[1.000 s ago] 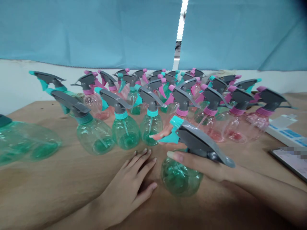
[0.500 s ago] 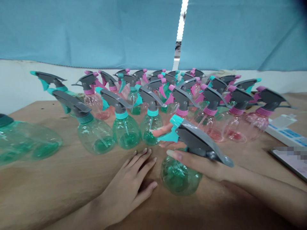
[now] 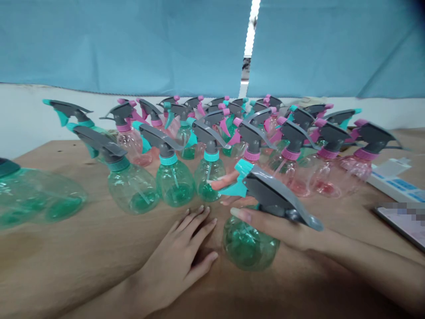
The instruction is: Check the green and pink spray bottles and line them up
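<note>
My right hand point(image 3: 265, 221) is wrapped round the neck of a green spray bottle point(image 3: 249, 250) with a grey and turquoise trigger head. A finger stretches past the turquoise trigger, and the thumb lies across the near side of the neck. The bottle tilts slightly; whether its base touches the table point(image 3: 109, 261) I cannot tell. My left hand point(image 3: 186, 248) lies flat on the table to the left of that bottle, fingers spread and holding nothing. Just beyond the left fingertips stands another green spray bottle point(image 3: 175, 184) with a turquoise collar.
Rows of green and pink spray bottles point(image 3: 327, 179) stand across the table's far half. More green bottles point(image 3: 40, 195) are at the left edge. At right lie a phone point(image 3: 400, 226) and a white and blue strip-like object point(image 3: 396, 184). A blue cloth point(image 3: 133, 48) hangs behind.
</note>
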Demonstrator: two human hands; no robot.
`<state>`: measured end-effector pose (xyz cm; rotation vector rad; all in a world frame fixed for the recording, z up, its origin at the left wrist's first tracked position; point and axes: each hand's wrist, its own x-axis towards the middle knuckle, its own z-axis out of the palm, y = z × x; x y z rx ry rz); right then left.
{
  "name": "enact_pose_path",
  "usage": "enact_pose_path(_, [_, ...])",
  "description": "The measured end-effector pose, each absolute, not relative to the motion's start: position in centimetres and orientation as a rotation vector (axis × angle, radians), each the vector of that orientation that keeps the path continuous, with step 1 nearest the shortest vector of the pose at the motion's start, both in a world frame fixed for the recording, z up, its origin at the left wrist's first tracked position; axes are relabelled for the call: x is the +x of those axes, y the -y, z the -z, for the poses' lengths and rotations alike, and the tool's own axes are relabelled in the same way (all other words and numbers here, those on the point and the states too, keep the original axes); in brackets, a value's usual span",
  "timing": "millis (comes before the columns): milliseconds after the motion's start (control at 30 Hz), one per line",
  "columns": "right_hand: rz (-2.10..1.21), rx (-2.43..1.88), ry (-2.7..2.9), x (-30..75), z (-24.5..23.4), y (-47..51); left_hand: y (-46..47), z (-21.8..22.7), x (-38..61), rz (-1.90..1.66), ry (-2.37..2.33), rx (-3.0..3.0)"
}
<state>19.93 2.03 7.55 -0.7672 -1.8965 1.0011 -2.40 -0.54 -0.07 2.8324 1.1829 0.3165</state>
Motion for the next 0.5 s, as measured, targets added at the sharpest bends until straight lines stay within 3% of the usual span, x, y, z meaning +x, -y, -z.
enact_pose_path(500, [-1.006,-0.646,1.849,19.97,-7.16,-2.03,0.41,-0.17,-2.39,-0.330,-1.194,2.771])
